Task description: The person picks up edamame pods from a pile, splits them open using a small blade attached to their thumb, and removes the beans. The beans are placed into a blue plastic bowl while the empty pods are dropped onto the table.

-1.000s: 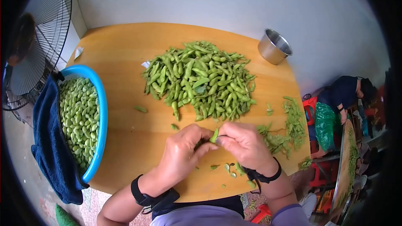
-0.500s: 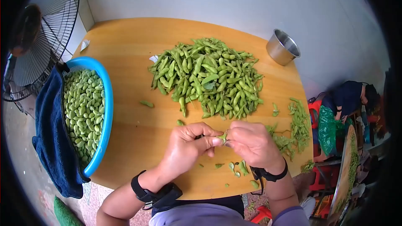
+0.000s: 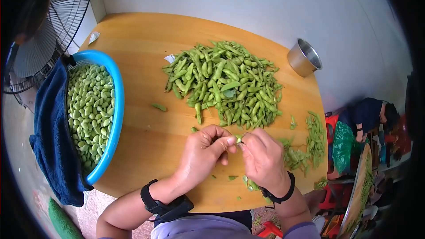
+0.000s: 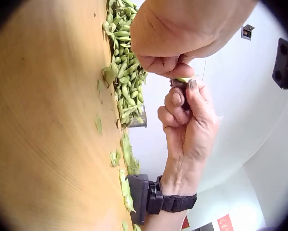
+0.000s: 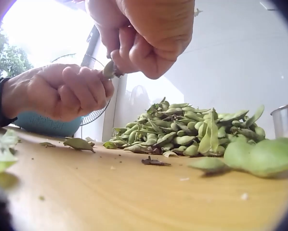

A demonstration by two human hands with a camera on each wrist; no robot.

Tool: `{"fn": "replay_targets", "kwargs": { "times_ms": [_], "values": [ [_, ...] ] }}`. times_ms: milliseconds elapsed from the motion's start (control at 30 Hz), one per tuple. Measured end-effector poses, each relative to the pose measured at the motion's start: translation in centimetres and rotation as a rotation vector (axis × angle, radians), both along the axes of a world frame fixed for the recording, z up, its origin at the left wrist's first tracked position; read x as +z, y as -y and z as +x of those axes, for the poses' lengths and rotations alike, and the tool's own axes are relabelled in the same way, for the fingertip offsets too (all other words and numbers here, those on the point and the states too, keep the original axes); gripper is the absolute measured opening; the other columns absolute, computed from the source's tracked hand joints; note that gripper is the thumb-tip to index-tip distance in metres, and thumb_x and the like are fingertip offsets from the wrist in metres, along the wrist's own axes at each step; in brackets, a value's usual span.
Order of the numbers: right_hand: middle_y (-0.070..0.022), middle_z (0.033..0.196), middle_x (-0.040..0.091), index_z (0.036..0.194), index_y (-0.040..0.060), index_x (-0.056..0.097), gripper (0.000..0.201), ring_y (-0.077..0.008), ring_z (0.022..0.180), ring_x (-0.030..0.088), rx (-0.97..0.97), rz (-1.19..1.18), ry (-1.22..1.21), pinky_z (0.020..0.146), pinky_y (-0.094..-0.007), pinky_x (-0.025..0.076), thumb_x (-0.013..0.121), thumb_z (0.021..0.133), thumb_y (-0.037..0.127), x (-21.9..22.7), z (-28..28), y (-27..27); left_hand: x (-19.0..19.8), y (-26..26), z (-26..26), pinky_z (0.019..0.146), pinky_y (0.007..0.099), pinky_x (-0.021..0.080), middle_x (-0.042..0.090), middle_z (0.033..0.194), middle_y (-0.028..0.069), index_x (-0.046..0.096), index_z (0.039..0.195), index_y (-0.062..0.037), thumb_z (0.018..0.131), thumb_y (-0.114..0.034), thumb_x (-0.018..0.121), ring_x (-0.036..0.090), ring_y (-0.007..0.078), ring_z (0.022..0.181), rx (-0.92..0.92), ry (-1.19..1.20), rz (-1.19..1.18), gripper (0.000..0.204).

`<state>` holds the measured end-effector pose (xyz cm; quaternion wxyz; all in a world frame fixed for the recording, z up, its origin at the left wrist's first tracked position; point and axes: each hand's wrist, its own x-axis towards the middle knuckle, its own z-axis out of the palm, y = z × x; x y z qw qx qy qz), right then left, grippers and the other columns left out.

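Note:
Over the near edge of the table, my left hand (image 3: 201, 155) and right hand (image 3: 264, 159) meet fingertip to fingertip. Between them is a small green soybean pod (image 3: 239, 139), pinched by thumb and forefinger on the left side and by curled fingers on the right. In the right wrist view the pod (image 5: 109, 70) shows as a short green piece, most of it covered by fingers. A dark bit shows beside it there. Beyond the hands lies a big pile of unshelled pods (image 3: 230, 82). Shelled green beans (image 3: 90, 115) fill a blue basin (image 3: 118, 106) at the left.
A dark blue towel (image 3: 55, 137) hangs over the basin's outer rim, near a fan (image 3: 53, 22). At the table's back right stands a steel cup (image 3: 304, 57). Empty husks (image 3: 315, 137) lie along the right edge. Farther right, another person (image 3: 365, 117) sits by a second table (image 3: 358, 190).
The pod stood up green between the fingers a second ago, then looked split; now only a small part shows. Both hands stay together while the head view shifts slightly.

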<state>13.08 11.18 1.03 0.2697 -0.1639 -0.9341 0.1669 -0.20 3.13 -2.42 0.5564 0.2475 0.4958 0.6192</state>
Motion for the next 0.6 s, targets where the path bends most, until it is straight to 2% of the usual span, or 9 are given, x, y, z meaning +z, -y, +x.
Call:
{"fn": "replay_targets", "kwargs": {
  "times_ms": [33, 67, 133, 233, 333, 400, 467, 600],
  "values": [
    [-0.0092, 0.068, 0.045, 0.080, -0.0005, 0.053, 0.014, -0.0251, 0.056, 0.050, -0.028, 0.099, 0.026, 0.047, -0.0332, 0.040, 0.057, 0.067, -0.004, 0.0, -0.1, 0.0, 0.0, 0.0, -0.2, 0.045, 0.0171, 0.035, 0.060, 0.071, 0.0011, 0.057, 0.084, -0.0010, 0.086, -0.014, 0.058, 0.050, 0.0049, 0.051, -0.024, 0.057, -0.011, 0.013],
    [-0.0092, 0.068, 0.045, 0.080, -0.0005, 0.053, 0.014, -0.0251, 0.056, 0.050, -0.018, 0.097, 0.024, 0.047, -0.0332, 0.040, 0.057, 0.067, -0.004, -0.1, -0.1, 0.1, -0.1, -0.1, -0.3, 0.045, 0.0171, 0.035, 0.060, 0.071, 0.0011, 0.057, 0.084, -0.0010, 0.086, -0.014, 0.058, 0.050, 0.0049, 0.051, -0.014, 0.056, -0.013, 0.013],
    [-0.0099, 0.068, 0.044, 0.082, -0.0019, 0.054, 0.017, -0.0251, 0.056, 0.050, -0.003, 0.242, 0.059, 0.046, -0.0331, 0.041, 0.058, 0.065, -0.004, -0.3, -0.2, 0.2, -0.2, -0.1, -0.5, 0.049, 0.0180, 0.040, 0.061, 0.076, 0.0032, 0.057, 0.087, -0.0029, 0.085, -0.010, 0.058, 0.054, 0.0077, 0.057, -0.087, 0.193, -0.085, 0.008],
    [-0.0108, 0.069, 0.045, 0.083, -0.0032, 0.053, 0.019, -0.0254, 0.056, 0.050, 0.006, 0.272, 0.052, 0.047, -0.0335, 0.041, 0.059, 0.064, -0.005, -0.3, -0.1, 0.4, -0.6, -0.1, -0.9, 0.050, 0.0177, 0.040, 0.061, 0.078, 0.0034, 0.058, 0.088, -0.0028, 0.083, -0.008, 0.061, 0.056, 0.0084, 0.059, -0.101, 0.287, -0.044, 0.008],
    [-0.0115, 0.070, 0.046, 0.083, -0.0037, 0.053, 0.020, -0.0262, 0.057, 0.051, -0.001, 0.169, -0.011, 0.047, -0.0338, 0.041, 0.059, 0.064, -0.006, -0.4, -0.2, 0.5, -0.5, -0.2, -1.0, 0.050, 0.0172, 0.041, 0.061, 0.079, 0.0037, 0.058, 0.090, -0.0020, 0.082, -0.005, 0.061, 0.057, 0.0085, 0.060, -0.090, 0.248, 0.024, 0.009],
    [-0.0124, 0.071, 0.048, 0.083, -0.0043, 0.053, 0.020, -0.0267, 0.057, 0.052, -0.001, 0.141, -0.027, 0.047, -0.0340, 0.042, 0.058, 0.064, -0.007, -0.2, -0.3, 0.6, -0.8, -0.1, -0.5, 0.051, 0.0170, 0.042, 0.061, 0.080, 0.0038, 0.057, 0.091, -0.0003, 0.082, -0.003, 0.060, 0.058, 0.0079, 0.061, -0.060, 0.143, 0.091, 0.011],
    [-0.0127, 0.070, 0.048, 0.083, -0.0045, 0.052, 0.019, -0.0274, 0.058, 0.053, 0.042, 0.066, -0.029, 0.048, -0.0345, 0.042, 0.057, 0.065, -0.008, 0.0, -0.1, 0.4, -0.8, -0.1, 0.1, 0.052, 0.0170, 0.042, 0.061, 0.080, 0.0038, 0.057, 0.094, 0.0010, 0.083, -0.002, 0.059, 0.058, 0.0074, 0.061, 0.055, 0.131, 0.165, 0.011],
    [-0.0129, 0.071, 0.049, 0.082, -0.0043, 0.052, 0.015, -0.0271, 0.056, 0.052, 0.013, -0.036, -0.033, 0.048, -0.0338, 0.041, 0.056, 0.068, -0.008, 0.0, 0.1, 0.3, -0.7, 0.0, 0.3, 0.055, 0.0181, 0.042, 0.058, 0.078, 0.0026, 0.055, 0.090, 0.0016, 0.084, -0.003, 0.056, 0.053, 0.0052, 0.059, 0.012, 0.030, 0.195, 0.007]
  ]
}}
